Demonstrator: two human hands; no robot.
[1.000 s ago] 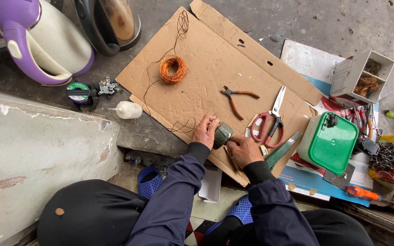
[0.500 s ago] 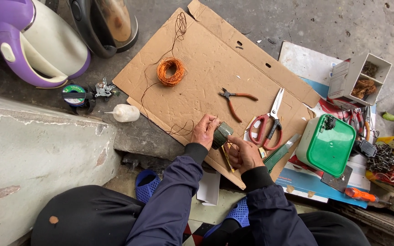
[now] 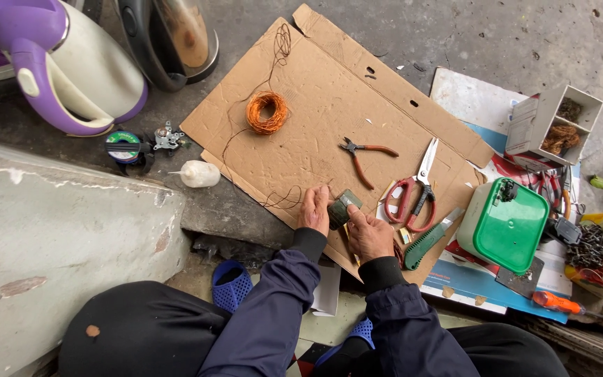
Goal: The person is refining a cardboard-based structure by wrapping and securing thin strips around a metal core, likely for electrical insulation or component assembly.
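**Hands on a small dark block over a cardboard mat**

The floor is rough grey concrete, and a flattened sheet of brown cardboard lies across the middle of the frame as a work mat, probably to keep small parts off the grit. The person sits at the bottom edge, both dark-sleeved arms reaching up to the cardboard's lower border. There, just below centre, the left hand and right hand meet around a small dark block, greenish-grey and boxy. The left hand's grip is pressed against its left side, the right hand's fingers pinching it from below right, so it is steadied from both sides. Fine dark wire loops on the cardboard just beside the left hand. Above, a coil of orange wire rests well apart. Red-handled pliers and red-handled scissors lie close at the right, within easy reach. A green-lidded box sits further right, and a purple-and-white kettle fills the upper left.
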